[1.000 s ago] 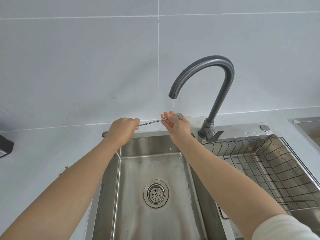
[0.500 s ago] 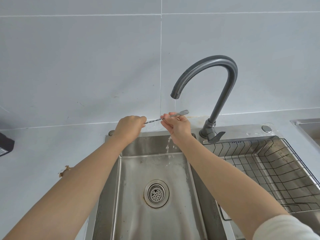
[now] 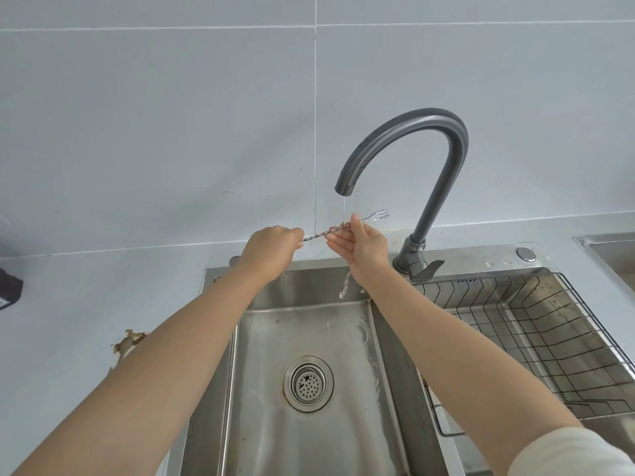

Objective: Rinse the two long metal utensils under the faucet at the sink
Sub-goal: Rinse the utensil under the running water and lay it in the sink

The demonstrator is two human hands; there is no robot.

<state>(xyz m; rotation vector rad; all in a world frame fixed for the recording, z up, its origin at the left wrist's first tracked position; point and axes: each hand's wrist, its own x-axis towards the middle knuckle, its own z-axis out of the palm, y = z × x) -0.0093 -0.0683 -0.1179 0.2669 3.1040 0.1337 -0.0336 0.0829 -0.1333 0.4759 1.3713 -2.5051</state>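
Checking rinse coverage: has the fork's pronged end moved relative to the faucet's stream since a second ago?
Yes. The fork slid rightward; its prongs now sit right of the stream.

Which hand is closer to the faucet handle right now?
Right. The right hand is just left of the faucet handle, under the spout; the left hand is farther left, over the sink's back edge.

Dark grey faucet [image 3: 443,173]; silver utensil [image 3: 330,230] with a spiral-twisted handle; brushed steel sink [image 3: 388,389]; black wire rack [image 3: 536,338] in a grid; pale grey tiled wall [image 3: 171,132]; brown stain [image 3: 129,340] on the pale grey counter [image 3: 68,321].
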